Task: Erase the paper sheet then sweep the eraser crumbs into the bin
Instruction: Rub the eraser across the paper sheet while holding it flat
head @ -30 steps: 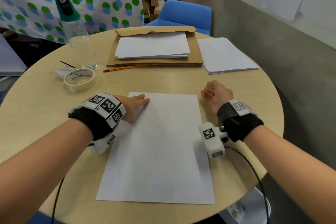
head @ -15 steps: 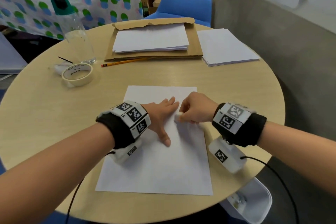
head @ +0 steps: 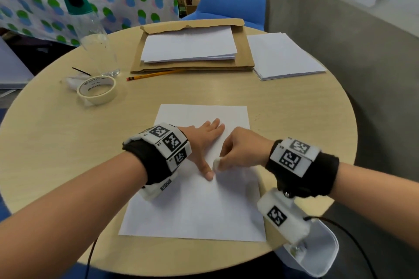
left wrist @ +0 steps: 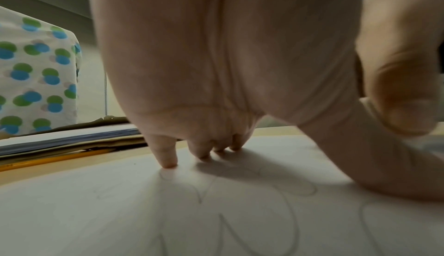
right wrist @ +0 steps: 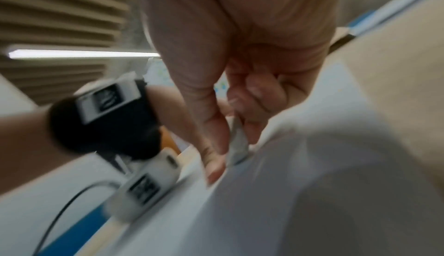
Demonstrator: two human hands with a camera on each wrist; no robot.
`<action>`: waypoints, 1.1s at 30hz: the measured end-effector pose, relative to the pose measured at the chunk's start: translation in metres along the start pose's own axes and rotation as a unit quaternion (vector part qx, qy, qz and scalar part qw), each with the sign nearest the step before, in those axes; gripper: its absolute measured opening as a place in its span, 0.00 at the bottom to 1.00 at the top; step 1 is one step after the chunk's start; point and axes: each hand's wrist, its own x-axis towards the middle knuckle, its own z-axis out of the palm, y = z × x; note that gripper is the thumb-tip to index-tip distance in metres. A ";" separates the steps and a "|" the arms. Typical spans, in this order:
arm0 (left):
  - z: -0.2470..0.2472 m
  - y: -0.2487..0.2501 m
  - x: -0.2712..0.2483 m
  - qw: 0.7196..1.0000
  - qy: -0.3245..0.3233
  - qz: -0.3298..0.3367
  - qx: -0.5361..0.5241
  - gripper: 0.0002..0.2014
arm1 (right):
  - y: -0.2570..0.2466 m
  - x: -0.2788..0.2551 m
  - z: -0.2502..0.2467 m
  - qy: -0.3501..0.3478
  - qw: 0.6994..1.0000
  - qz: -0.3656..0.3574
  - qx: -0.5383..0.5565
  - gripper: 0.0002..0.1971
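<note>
Now that my right hand has come in from the side pinching the eraser beside my flat left hand pinning the paper, rubbing can begin.

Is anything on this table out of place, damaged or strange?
Only small things: the brown envelope under the paper stack has a ragged, torn top edge, and the pencil lies askew against it. The sheet being erased lies flat, undamaged.

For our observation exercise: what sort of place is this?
Probably an office or craft workroom: a round pale wooden table bearing stacks of white paper, a yellow pencil, a roll of cream masking tape; a blue chair behind.
</note>
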 end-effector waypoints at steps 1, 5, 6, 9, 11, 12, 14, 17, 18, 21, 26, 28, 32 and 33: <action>0.000 0.000 0.000 1.000 -0.001 0.000 -0.001 0.64 | 0.001 0.004 -0.006 0.014 1.000 0.016 0.001 0.06; 0.001 0.000 0.000 1.000 0.001 -0.003 0.000 0.64 | 0.002 0.018 -0.024 0.085 0.995 0.050 0.033 0.07; 0.001 -0.001 0.000 1.000 0.001 -0.004 -0.001 0.64 | 0.001 0.015 -0.020 0.078 0.995 0.047 0.037 0.07; 0.000 -0.002 0.001 1.000 -0.004 -0.003 -0.006 0.64 | -0.005 0.000 0.002 0.007 0.999 0.025 0.025 0.07; 0.000 -0.002 0.001 1.000 -0.007 -0.003 -0.007 0.64 | -0.005 0.000 0.001 -0.010 0.999 0.029 0.026 0.08; 0.001 -0.001 0.000 1.000 -0.007 -0.004 -0.006 0.64 | -0.002 0.005 -0.006 0.010 0.999 0.039 0.027 0.07; 0.001 -0.001 0.000 1.000 -0.004 -0.005 -0.004 0.64 | 0.004 0.015 -0.021 0.067 0.996 0.050 0.030 0.07; 0.001 -0.002 0.001 1.000 -0.003 -0.008 -0.004 0.64 | 0.007 0.012 -0.019 0.084 0.996 0.014 0.027 0.05; 0.001 -0.002 0.002 1.000 -0.004 -0.007 -0.006 0.64 | 0.007 0.007 -0.012 0.064 0.998 -0.005 0.021 0.05; 0.002 -0.002 0.002 1.000 -0.007 -0.007 -0.005 0.65 | 0.004 -0.003 -0.004 -0.027 0.999 -0.024 -0.015 0.06; 0.002 -0.004 0.002 1.000 -0.002 0.002 -0.020 0.65 | 0.008 0.017 -0.024 0.069 0.997 -0.028 -0.006 0.04; 0.002 -0.004 0.002 1.000 0.000 0.001 -0.018 0.65 | 0.011 0.012 -0.019 0.073 0.996 -0.057 -0.017 0.03; 0.001 -0.001 0.002 1.000 -0.010 -0.002 0.001 0.64 | 0.009 -0.012 -0.008 -0.023 0.987 -0.106 -0.119 0.08; 0.001 0.000 0.002 1.000 -0.013 -0.001 0.004 0.64 | 0.005 -0.011 -0.010 -0.018 0.984 -0.113 -0.139 0.09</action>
